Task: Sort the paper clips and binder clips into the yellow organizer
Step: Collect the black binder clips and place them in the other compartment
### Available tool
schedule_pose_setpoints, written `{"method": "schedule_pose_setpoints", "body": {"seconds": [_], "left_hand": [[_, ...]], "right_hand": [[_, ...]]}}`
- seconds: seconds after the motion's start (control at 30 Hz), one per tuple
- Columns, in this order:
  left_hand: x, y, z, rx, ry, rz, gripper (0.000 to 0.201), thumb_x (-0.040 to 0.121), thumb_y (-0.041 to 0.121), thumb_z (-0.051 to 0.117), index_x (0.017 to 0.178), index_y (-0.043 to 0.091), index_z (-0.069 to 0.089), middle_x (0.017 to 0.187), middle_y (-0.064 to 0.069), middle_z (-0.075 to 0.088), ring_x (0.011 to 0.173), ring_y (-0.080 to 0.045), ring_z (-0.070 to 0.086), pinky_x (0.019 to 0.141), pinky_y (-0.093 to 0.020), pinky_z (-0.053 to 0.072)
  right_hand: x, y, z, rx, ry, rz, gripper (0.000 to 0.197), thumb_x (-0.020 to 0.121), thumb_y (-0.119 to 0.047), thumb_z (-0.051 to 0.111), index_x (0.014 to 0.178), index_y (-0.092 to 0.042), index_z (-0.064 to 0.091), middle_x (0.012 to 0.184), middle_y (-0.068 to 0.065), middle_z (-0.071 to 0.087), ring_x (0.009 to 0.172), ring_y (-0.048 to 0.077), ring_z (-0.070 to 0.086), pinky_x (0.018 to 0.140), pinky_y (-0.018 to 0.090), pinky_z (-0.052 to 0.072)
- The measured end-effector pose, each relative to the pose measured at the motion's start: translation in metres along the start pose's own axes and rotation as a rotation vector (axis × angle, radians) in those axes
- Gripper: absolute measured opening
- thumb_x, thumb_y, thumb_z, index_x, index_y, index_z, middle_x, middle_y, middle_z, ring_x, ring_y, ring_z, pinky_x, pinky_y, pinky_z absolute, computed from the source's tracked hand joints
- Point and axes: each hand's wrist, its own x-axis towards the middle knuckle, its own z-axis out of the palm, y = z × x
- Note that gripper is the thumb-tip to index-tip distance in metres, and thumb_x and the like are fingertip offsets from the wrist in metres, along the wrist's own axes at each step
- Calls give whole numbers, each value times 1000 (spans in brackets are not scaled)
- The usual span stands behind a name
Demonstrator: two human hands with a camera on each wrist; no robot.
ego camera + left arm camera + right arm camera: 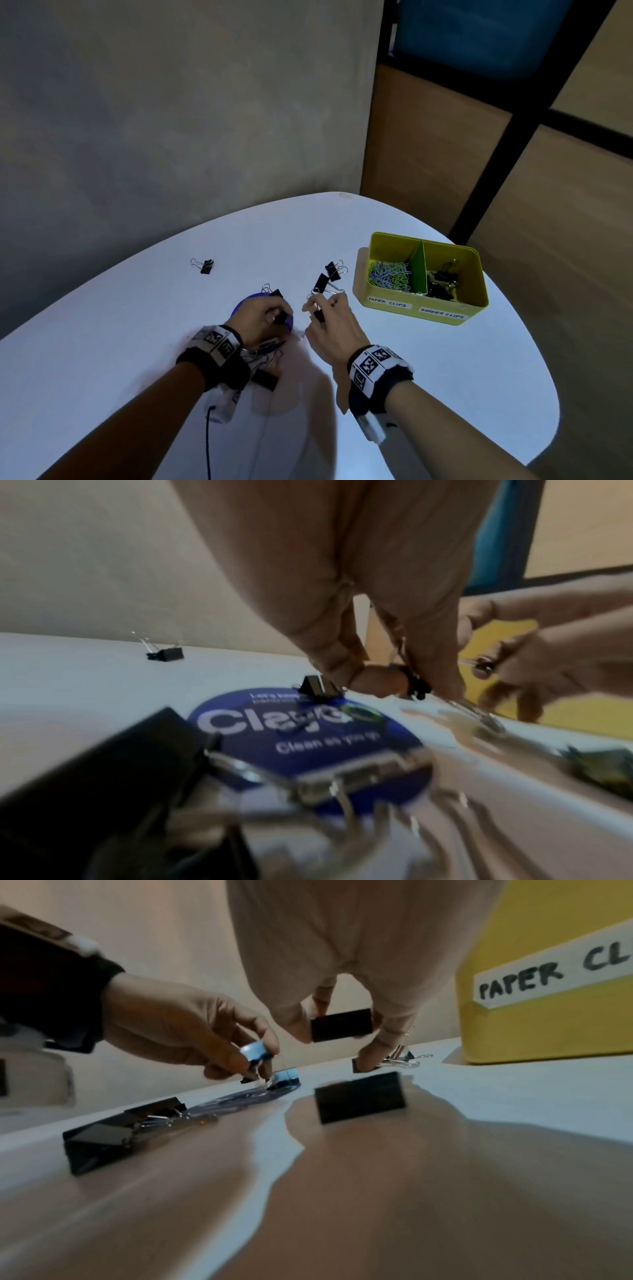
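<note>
The yellow organizer [479, 274] stands at the right of the white table, with paper clips [390, 275] in its left compartment and binder clips [442, 281] in its right. My left hand [279, 317] pinches a small black binder clip [416, 685] over a round blue sticker [308, 739]. Beside it, my right hand [317, 308] grips a black binder clip [341, 1024] just above the table. Loose black binder clips lie at the far left [206, 266], near the organizer [334, 269] and on the sticker's far edge [320, 689].
A large black binder clip [265, 378] lies beneath my left wrist, and a black cable [208, 442] trails toward the table's near edge. The table's curved edge runs behind the organizer. A grey wall and a wooden shelf unit [445, 154] stand beyond.
</note>
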Motion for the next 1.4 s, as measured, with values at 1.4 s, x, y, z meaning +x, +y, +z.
{"method": "schedule_pose_setpoints", "body": {"seconds": [1.4], "left_hand": [[92, 227, 18, -198, -12, 211, 15, 83, 17, 64, 94, 23, 72, 97, -3, 69, 88, -19, 64, 81, -30, 55]], "right_hand": [[-26, 67, -184, 1011, 431, 467, 16, 95, -24, 46, 99, -10, 55, 76, 7, 53, 58, 17, 52, 52, 28, 44]]}}
